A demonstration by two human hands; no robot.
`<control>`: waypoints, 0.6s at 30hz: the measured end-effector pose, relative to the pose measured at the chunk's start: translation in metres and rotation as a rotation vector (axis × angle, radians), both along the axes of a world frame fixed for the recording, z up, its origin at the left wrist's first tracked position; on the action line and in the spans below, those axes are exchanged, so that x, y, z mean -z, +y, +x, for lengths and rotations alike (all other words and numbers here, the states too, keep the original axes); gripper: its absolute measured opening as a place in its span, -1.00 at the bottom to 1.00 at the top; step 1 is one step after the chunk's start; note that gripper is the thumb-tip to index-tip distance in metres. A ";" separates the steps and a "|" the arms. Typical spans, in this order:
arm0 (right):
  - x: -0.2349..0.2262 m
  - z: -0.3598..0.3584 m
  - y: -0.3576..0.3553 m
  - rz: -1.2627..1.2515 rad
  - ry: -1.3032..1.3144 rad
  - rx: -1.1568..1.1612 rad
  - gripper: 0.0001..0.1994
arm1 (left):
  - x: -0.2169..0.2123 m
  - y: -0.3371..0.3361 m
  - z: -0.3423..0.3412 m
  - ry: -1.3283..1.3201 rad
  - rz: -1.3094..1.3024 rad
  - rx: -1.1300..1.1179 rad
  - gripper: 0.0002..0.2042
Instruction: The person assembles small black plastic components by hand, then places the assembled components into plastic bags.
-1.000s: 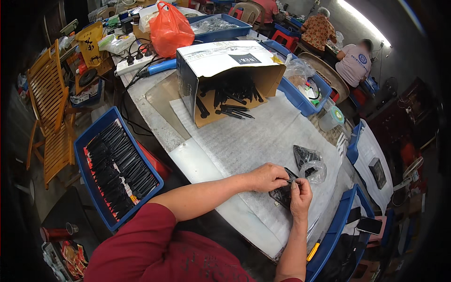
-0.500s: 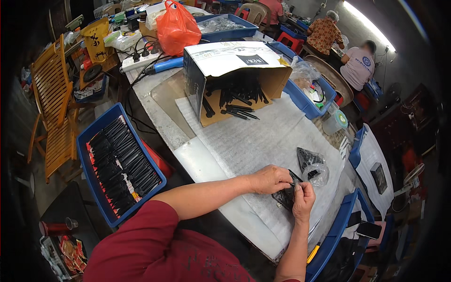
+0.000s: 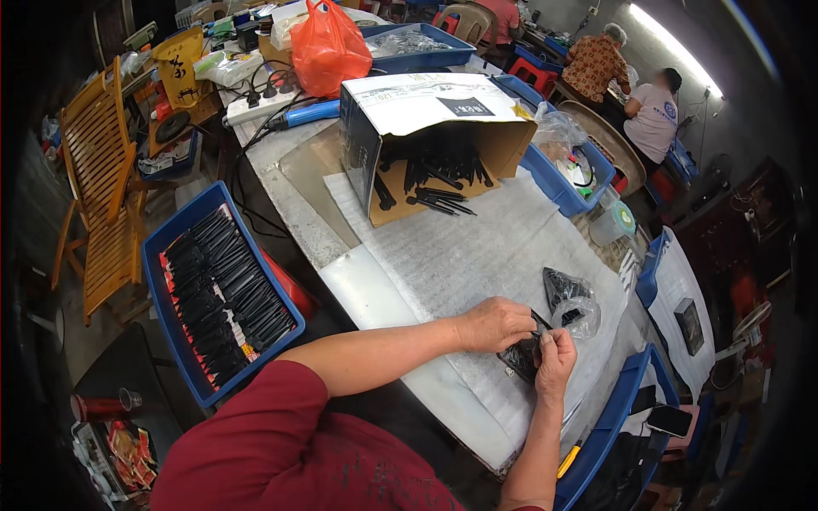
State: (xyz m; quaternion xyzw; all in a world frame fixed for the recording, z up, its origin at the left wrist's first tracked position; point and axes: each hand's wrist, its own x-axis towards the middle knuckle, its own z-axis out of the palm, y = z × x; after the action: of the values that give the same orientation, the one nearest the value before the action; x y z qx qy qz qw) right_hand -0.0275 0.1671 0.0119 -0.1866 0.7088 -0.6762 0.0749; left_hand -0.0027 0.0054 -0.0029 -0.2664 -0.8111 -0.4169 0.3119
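Observation:
Over the foam sheet, my left hand (image 3: 496,324) and my right hand (image 3: 555,362) meet, fingertips pinched on a thin black rod-like part (image 3: 539,321). Its exact kind is too small to make out. Just below the fingers lies a clear bag of small black pieces (image 3: 520,361), partly hidden by my hands. Beyond my right hand rests another clear plastic bag (image 3: 566,288) with black pieces in it, its crumpled mouth turned toward me. Farther off, an open cardboard box (image 3: 443,140) lies on its side, with black rod-like parts (image 3: 440,201) inside and spilling at its mouth.
White foam sheeting (image 3: 477,247) covers much of the table. At left stands a blue tray (image 3: 298,319) packed with black rods. Another blue tray (image 3: 607,423) with a phone (image 3: 670,419) sits at right. An orange bag (image 3: 331,51) and power strip (image 3: 260,106) are at the back. People sit far right.
My view has shifted slightly. Both hands stay together at nearly the same spot, and the black part between them now stands out more above the fingertips.

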 end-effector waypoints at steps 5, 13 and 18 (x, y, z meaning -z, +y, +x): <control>0.004 0.001 -0.003 0.040 0.144 0.043 -0.89 | 0.001 0.000 -0.001 -0.177 0.116 0.057 -0.90; 0.001 0.002 0.002 0.239 0.331 0.063 -0.89 | -0.001 -0.001 0.000 -0.267 0.178 0.125 -0.88; 0.001 0.002 0.003 0.274 0.344 0.067 -0.89 | 0.002 -0.001 -0.001 -0.143 0.112 0.115 -0.89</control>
State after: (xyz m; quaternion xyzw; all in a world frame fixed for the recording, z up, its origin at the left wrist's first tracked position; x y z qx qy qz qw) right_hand -0.0255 0.1700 0.0106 -0.2637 0.8022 -0.5338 -0.0446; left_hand -0.0042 0.0048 -0.0053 -0.2643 -0.7902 -0.4968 0.2429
